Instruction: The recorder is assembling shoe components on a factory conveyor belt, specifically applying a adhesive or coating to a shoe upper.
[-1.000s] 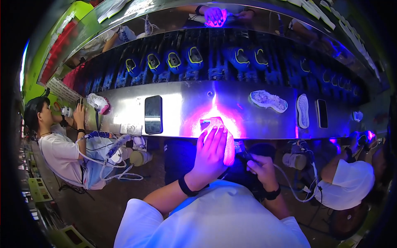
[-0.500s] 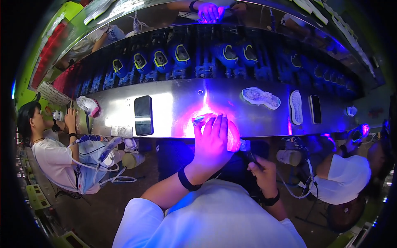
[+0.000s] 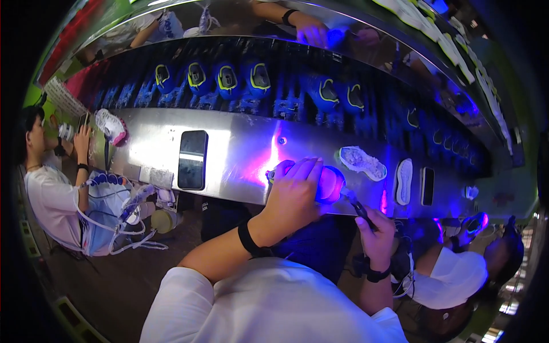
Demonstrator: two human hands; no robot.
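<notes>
My left hand [image 3: 294, 191] is wrapped over a shoe [image 3: 330, 184] at the near edge of the metal bench. Pink and violet light falls on the rounded end of the shoe; the rest is mostly under my fingers. In my right hand [image 3: 378, 231] is a brush [image 3: 359, 207] with a dark handle, its pale tip against or very near the right end of the shoe. On the bench to the right lie a sole with a rough white inside [image 3: 363, 163] and a smoother white sole [image 3: 404, 182].
Behind the metal bench [image 3: 229, 131] runs a dark rack line [image 3: 291, 80] carrying several blue shoes with yellow collars. Two phones, one black [image 3: 193, 160] and one narrower [image 3: 427, 186], lie on the bench. Co-workers sit at left [image 3: 54, 194] and right [image 3: 452, 274].
The view has tilted and shifted. My left hand and the shoe look less brightly lit in pink. The right hand with the brush sits higher, closer to the bench edge.
</notes>
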